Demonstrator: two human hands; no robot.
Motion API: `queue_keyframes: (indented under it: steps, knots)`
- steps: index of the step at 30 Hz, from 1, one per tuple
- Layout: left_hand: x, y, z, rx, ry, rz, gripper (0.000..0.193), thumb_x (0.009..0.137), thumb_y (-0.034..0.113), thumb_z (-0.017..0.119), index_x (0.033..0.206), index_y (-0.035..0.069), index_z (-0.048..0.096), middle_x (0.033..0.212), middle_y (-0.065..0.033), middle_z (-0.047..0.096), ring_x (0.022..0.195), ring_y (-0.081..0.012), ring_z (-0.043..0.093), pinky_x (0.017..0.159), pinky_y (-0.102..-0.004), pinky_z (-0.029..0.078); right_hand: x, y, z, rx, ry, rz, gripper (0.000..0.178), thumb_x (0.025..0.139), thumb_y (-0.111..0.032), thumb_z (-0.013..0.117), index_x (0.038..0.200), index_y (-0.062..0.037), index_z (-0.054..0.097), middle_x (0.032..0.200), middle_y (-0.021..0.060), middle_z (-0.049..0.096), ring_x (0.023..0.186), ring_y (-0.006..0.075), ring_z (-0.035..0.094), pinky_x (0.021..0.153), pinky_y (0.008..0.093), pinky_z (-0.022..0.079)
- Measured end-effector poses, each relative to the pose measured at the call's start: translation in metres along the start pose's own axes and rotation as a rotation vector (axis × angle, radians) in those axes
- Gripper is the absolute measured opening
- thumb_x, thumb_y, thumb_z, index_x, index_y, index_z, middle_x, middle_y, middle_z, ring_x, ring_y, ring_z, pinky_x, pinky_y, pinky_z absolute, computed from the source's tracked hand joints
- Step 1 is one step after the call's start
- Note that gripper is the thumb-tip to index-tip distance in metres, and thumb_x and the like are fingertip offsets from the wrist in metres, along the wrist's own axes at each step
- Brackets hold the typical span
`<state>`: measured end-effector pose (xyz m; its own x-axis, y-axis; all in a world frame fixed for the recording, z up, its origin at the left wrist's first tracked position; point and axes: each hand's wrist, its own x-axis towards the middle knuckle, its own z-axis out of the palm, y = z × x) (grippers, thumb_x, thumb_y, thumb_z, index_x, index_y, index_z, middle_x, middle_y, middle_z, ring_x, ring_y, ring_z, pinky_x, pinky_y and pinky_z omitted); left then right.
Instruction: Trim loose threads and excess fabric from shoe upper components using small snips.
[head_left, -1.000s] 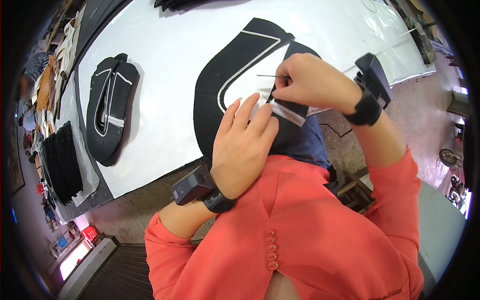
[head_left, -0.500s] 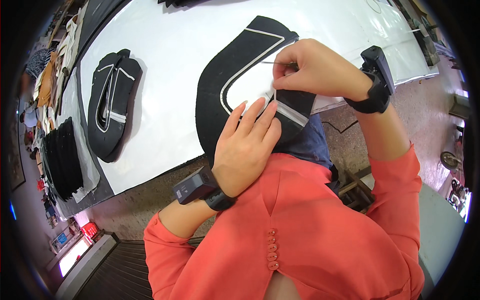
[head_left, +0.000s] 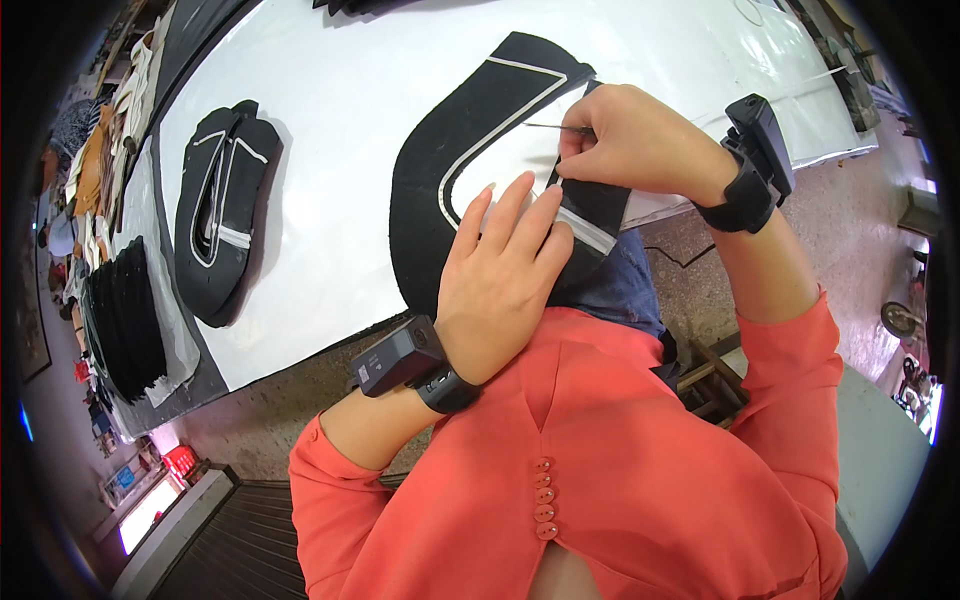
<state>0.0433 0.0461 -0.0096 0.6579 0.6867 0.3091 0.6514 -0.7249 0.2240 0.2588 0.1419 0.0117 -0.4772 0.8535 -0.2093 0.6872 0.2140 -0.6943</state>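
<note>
A large black U-shaped fabric piece [head_left: 440,160] with a white trim line lies on the white table [head_left: 330,90], its near end hanging over the table edge. My left hand [head_left: 500,280] lies flat on that near end, fingers together, pressing the fabric down. My right hand [head_left: 630,140] is pinched on a thin needle [head_left: 548,126] that points left over the white trim. Both wrists carry black strapped devices.
A finished stack of black trimmed pieces [head_left: 220,220] lies at the table's left. More black pieces are piled [head_left: 125,320] at the far left edge. Beyond the table edge is a stone floor [head_left: 700,260], with a wooden stool frame below my right arm.
My right hand has moved up and away from the left hand, drawing the needle out to the upper right. The left hand has stayed pressed on the fabric.
</note>
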Motion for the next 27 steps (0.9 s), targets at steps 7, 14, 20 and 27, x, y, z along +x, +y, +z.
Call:
queue_keyframes:
  steps: [7,14,20,27]
  knots:
    - [-0.002,-0.001,-0.003,0.019,-0.039,0.009,0.022,0.089,0.009,0.061,0.110,0.004,0.063,0.136,-0.0139,0.062,0.131,-0.0321,0.055,0.113,-0.0505,0.040,-0.002,0.000,-0.021,-0.044,0.049,0.036,0.025,0.074,-0.022,0.074,0.078,0.0025,0.071,0.069,0.0170,0.067,0.063,0.0280,0.066,0.064,0.0357,0.052]
    - [0.000,0.000,-0.003,0.025,-0.031,0.022,0.023,0.087,0.009,0.061,0.110,0.003,0.063,0.134,-0.0140,0.063,0.130,-0.0322,0.056,0.114,-0.0491,0.040,0.003,0.013,-0.020,0.077,0.046,0.083,0.027,0.076,-0.024,0.076,0.082,0.0022,0.073,0.067,0.0138,0.067,0.060,0.0225,0.064,0.061,0.0340,0.052]
    - [0.002,0.002,-0.008,-0.053,-0.082,-0.034,0.022,0.084,0.008,0.062,0.106,0.004,0.064,0.126,-0.0135,0.065,0.127,-0.0322,0.056,0.113,-0.0491,0.041,-0.006,-0.004,-0.002,0.070,0.012,0.149,0.024,0.079,-0.022,0.076,0.079,0.0016,0.070,0.061,0.0054,0.060,0.058,0.0118,0.057,0.056,0.0287,0.046]
    - [0.010,-0.001,-0.009,-0.087,-0.009,0.005,0.022,0.080,-0.001,0.065,0.102,0.005,0.066,0.126,-0.0097,0.066,0.126,-0.0342,0.057,0.107,-0.0521,0.045,-0.021,-0.007,0.011,0.077,0.116,0.097,0.022,0.080,-0.018,0.075,0.082,0.0031,0.070,0.066,0.0116,0.064,0.061,0.0181,0.060,0.060,0.0321,0.049]
